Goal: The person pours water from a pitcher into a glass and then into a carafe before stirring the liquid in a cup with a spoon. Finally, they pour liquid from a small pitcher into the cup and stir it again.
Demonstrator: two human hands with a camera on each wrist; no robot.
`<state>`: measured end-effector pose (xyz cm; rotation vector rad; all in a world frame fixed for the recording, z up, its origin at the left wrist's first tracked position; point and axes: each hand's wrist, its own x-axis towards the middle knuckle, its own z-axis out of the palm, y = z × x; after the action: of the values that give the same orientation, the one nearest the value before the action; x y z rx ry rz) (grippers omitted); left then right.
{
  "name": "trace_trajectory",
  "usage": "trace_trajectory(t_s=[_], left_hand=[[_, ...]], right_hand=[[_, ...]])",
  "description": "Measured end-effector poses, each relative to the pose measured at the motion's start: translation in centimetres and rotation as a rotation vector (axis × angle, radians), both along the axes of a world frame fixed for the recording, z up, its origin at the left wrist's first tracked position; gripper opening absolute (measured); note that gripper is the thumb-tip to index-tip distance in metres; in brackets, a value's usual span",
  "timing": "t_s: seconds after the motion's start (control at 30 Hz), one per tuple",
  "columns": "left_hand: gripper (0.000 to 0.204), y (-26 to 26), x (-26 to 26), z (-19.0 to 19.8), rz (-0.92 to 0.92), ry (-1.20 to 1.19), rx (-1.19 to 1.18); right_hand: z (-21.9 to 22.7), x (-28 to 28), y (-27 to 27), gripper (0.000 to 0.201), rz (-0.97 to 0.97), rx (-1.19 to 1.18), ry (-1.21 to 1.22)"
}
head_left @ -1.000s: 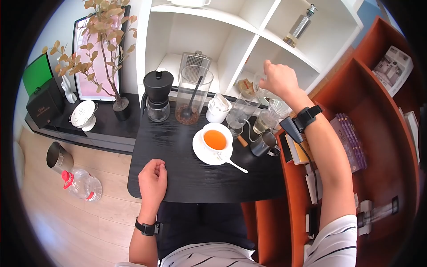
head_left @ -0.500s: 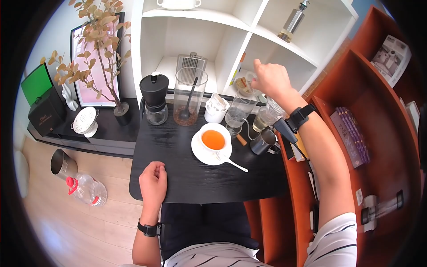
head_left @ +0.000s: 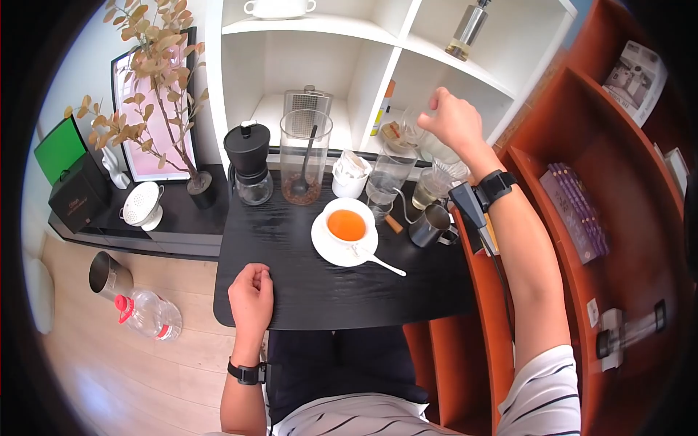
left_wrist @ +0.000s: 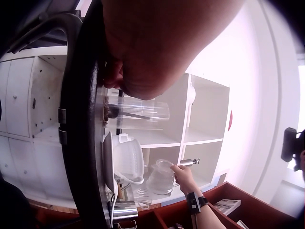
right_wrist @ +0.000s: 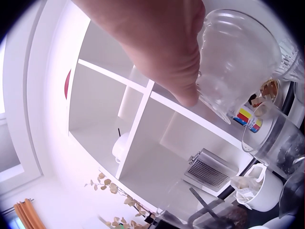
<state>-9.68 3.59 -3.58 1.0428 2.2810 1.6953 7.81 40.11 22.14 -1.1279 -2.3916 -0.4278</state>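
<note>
My right hand (head_left: 454, 125) grips the rim or handle side of a clear glass jug (right_wrist: 238, 57), raised above the glassware at the table's back right. In the left wrist view, the jug (left_wrist: 161, 180) hangs before the white shelf. Loosely curled and holding nothing, my left hand (head_left: 251, 296) rests at the table's front left. Between the hands, a white cup of orange-red liquid (head_left: 345, 225) sits on a white saucer (head_left: 327, 251), with a white spoon (head_left: 387, 267) across its edge.
Along the table's back stand a black grinder (head_left: 247, 149), a tall clear container (head_left: 305, 160), a white cup with a paper packet (head_left: 350, 176), a tall glass (head_left: 387, 182) and a metal pitcher (head_left: 430, 227). A reddish-brown bookcase (head_left: 552, 138) borders the right side.
The head view has shifted slightly. My right hand, still gripping the jug, has moved a little right relative to the shelf, and an orange-topped item there now shows. The left hand stays put.
</note>
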Motion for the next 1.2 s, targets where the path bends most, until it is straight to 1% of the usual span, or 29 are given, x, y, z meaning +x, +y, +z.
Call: trace_trajectory(t_s=[0.07, 0.1, 0.17, 0.2, 0.27, 0.3, 0.33, 0.4, 0.43, 0.5, 0.57, 0.6, 0.63, 0.7, 0.73, 0.8, 0.87, 0.9, 0.93, 1.0, 1.03, 1.07, 1.1, 1.13, 1.2], left_hand=[[0.009, 0.0, 0.0, -0.1, -0.005, 0.004, -0.002], [0.009, 0.0, -0.1, -0.2, -0.002, 0.006, -0.002], [0.009, 0.0, 0.0, -0.1, -0.005, 0.013, -0.010], [0.009, 0.0, 0.1, 0.1, 0.001, 0.004, -0.017], [0.010, 0.1, 0.2, 0.3, 0.002, -0.002, -0.034], [0.010, 0.1, 0.2, 0.2, 0.006, 0.013, -0.035], [0.010, 0.1, 0.2, 0.2, 0.011, 0.026, -0.037], [0.010, 0.1, 0.0, 0.1, 0.007, 0.023, -0.049], [0.010, 0.1, 0.0, 0.0, 0.008, 0.018, -0.046], [0.010, 0.2, 0.1, 0.0, 0.010, 0.013, -0.053], [0.010, 0.2, -0.1, -0.3, 0.009, 0.010, -0.048], [0.010, 0.2, -0.2, -0.4, 0.013, 0.010, -0.061], [0.010, 0.3, -0.2, -0.4, 0.010, 0.013, -0.057], [0.011, 0.3, -0.3, -0.7, 0.000, 0.007, -0.050], [0.011, 0.3, -0.5, -0.9, -0.002, 0.011, -0.065], [0.011, 0.3, -0.7, -1.2, -0.015, -0.005, -0.035], [0.011, 0.2, -0.9, -1.3, -0.033, -0.022, -0.051], [0.012, 0.2, -0.9, -1.2, -0.059, -0.075, -0.031], [0.012, 0.1, -1.0, -1.1, -0.084, -0.129, -0.012], [0.014, -0.3, -0.8, -0.7, -0.110, -0.118, -0.019], [0.015, -0.6, -0.2, -0.5, -0.128, -0.152, 0.025], [0.016, -0.9, 0.2, 0.0, -0.146, -0.188, 0.071], [0.025, -1.7, 0.5, 0.5, -0.215, -0.221, 0.059], [0.025, -2.3, 1.1, 1.1, -0.214, -0.216, 0.053], [0.036, -2.9, 2.6, 2.3, -0.347, -0.181, 0.137]], right_hand=[[0.4, 0.8, 0.5, 0.041, -0.062, -0.047, 0.111], [0.7, 1.3, 0.8, 0.041, -0.066, -0.052, 0.115], [1.2, 2.6, 1.2, 0.041, -0.043, -0.098, 0.268], [1.3, 3.3, 1.3, 0.041, -0.050, -0.105, 0.272], [1.5, 4.6, 1.0, 0.043, 0.023, -0.175, 0.497], [1.3, 5.3, 0.5, 0.039, 0.096, -0.180, 0.610], [1.0, 6.1, -0.1, 0.039, 0.088, -0.190, 0.612], [0.1, 7.7, -2.0, 0.029, 0.278, -0.442, 0.957], [-0.3, 8.7, -3.2, 0.029, 0.272, -0.458, 0.956], [-1.6, 10.6, -6.6, 0.021, 0.304, -0.724, 1.127], [-4.1, 11.5, -10.5, 0.019, 0.397, -0.914, 1.266], [-6.0, 12.2, -11.6, 0.016, 0.428, -0.974, 1.329], [-7.4, 12.7, -13.6, 0.014, 0.464, -1.078, 1.354], [-10.1, 12.9, -16.9, 0.010, 0.424, -1.274, 1.404], [-12.0, 12.6, -18.1, 0.008, 0.404, -1.274, 1.423], [-14.9, 12.6, -19.8, 0.008, 0.385, -1.422, 1.362], [-16.6, 11.2, -21.7, 0.010, 0.405, -1.469, 1.402], [-16.7, 10.5, -22.4, 0.010, 0.382, -1.490, 1.388], [-17.0, 9.5, -23.1, 0.011, 0.386, -1.482, 1.400], [-17.7, 8.1, -23.8, 0.015, 0.395, -1.502, 1.366], [-18.4, 7.4, -24.0, 0.015, 0.399, -1.507, 1.383], [-19.3, 6.7, -24.1, 0.017, 0.399, -1.462, 1.347], [-19.9, 6.2, -24.2, 0.020, 0.396, -1.417, 1.307], [-20.3, 5.9, -24.4, 0.020, 0.396, -1.422, 1.313], [-20.6, 5.3, -24.7, 0.022, 0.399, -1.353, 1.265]])
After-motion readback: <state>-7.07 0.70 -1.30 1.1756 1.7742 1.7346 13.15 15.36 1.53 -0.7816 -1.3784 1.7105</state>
